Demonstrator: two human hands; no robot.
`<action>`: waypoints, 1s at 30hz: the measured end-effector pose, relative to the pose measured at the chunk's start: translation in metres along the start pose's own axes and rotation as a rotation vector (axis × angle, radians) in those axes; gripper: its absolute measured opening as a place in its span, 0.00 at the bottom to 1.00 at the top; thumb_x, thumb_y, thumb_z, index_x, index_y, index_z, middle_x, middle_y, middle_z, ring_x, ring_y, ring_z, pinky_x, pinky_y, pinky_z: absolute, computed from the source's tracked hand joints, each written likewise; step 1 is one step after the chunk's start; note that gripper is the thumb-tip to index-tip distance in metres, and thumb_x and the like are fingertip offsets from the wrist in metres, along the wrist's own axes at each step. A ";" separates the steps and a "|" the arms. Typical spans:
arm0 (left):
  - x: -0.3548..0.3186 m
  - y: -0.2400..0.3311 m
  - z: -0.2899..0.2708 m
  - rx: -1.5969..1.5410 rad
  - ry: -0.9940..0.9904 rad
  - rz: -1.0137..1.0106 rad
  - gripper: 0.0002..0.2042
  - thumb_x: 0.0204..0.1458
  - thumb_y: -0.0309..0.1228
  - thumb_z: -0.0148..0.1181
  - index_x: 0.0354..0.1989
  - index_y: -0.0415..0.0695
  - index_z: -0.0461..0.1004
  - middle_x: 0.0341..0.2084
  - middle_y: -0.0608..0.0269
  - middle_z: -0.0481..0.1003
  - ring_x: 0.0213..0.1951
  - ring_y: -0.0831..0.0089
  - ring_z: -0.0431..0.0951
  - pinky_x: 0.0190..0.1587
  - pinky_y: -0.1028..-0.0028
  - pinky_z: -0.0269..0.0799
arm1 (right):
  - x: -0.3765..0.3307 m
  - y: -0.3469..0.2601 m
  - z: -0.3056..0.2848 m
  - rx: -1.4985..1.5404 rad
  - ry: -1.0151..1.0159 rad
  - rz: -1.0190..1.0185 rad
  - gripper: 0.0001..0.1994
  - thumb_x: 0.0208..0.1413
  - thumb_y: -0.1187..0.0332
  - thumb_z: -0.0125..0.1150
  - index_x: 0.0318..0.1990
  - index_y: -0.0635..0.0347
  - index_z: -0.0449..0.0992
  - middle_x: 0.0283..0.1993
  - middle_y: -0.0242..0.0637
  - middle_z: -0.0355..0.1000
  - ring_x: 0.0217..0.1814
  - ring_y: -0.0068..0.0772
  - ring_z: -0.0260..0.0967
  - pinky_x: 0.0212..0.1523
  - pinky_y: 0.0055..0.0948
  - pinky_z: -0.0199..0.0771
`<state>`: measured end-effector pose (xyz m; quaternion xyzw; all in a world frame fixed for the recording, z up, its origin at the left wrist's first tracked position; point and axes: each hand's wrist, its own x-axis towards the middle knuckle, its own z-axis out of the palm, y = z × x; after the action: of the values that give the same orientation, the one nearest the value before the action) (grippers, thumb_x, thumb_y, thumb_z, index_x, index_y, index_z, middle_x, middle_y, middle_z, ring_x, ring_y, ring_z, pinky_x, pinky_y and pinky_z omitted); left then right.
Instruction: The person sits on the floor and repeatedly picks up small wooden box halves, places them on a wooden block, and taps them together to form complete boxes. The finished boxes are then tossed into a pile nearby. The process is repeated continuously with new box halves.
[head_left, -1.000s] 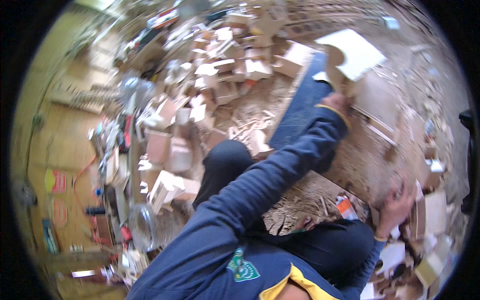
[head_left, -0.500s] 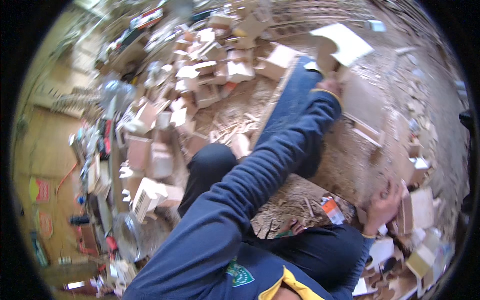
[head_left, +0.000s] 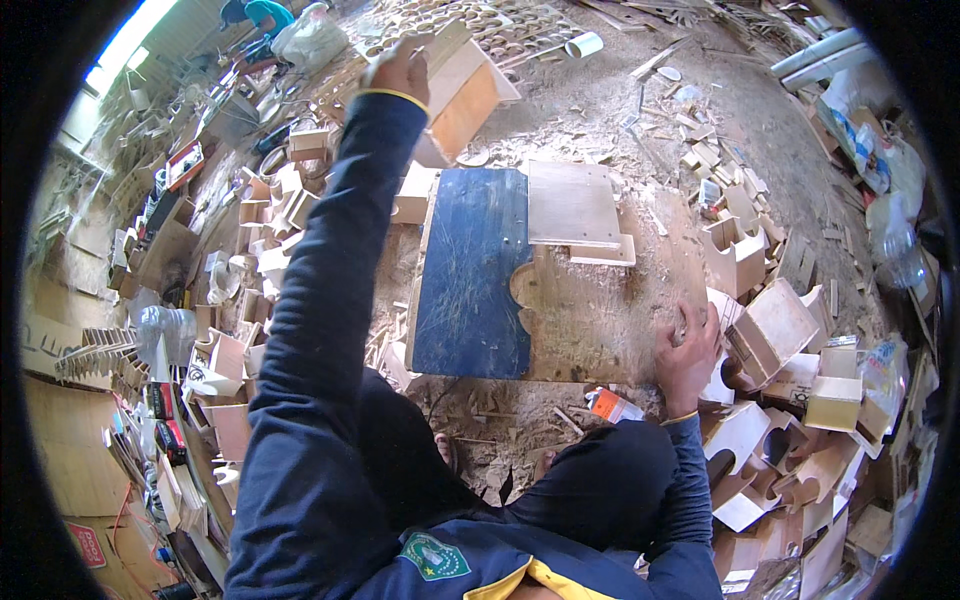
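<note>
Holding: left hand [head_left: 400,68] grips a wooden box piece [head_left: 468,100] by its left side, raised past the far-left corner of the table [head_left: 620,330].
Right hand [head_left: 688,352]: fingers apart and bent, resting on the table's right edge.
Blue panel [head_left: 472,270]: covers table's left part, scratched.
Flat wooden panel [head_left: 572,205]: far middle of table, wooden strip [head_left: 612,252] showing at its near edge.
Orange-and-white packet [head_left: 612,405]: just past the table's near edge.
Wooden box parts [head_left: 775,330]: heaped to the right.
</note>
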<state>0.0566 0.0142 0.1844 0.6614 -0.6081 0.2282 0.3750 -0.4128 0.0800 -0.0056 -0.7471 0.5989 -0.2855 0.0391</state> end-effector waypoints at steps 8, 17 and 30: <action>0.056 0.034 0.003 0.215 -1.386 0.203 0.15 0.52 0.40 0.62 0.43 0.45 0.82 0.39 0.54 0.81 0.42 0.63 0.81 0.48 0.67 0.75 | 0.001 0.002 0.003 0.034 0.022 0.008 0.24 0.44 0.64 0.59 0.54 0.48 0.74 0.63 0.54 0.61 0.65 0.57 0.59 0.64 0.50 0.58; -0.018 0.050 -0.002 -0.012 -0.661 -0.237 0.46 0.44 0.66 0.60 0.67 0.46 0.61 0.62 0.44 0.64 0.66 0.55 0.62 0.66 0.63 0.59 | 0.000 0.002 0.002 0.081 0.023 0.010 0.23 0.44 0.64 0.59 0.53 0.48 0.75 0.63 0.54 0.61 0.65 0.57 0.59 0.64 0.50 0.58; -0.163 0.056 0.044 -0.496 -0.273 -0.222 0.71 0.21 0.30 0.78 0.71 0.39 0.24 0.68 0.36 0.45 0.67 0.43 0.53 0.69 0.59 0.49 | 0.000 -0.006 0.000 -0.032 -0.001 0.010 0.23 0.47 0.65 0.57 0.55 0.48 0.74 0.66 0.53 0.59 0.66 0.57 0.58 0.63 0.51 0.59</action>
<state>-0.0306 0.0840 0.0463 0.6367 -0.6141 -0.0605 0.4624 -0.4081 0.0816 -0.0028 -0.7447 0.6073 -0.2753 0.0289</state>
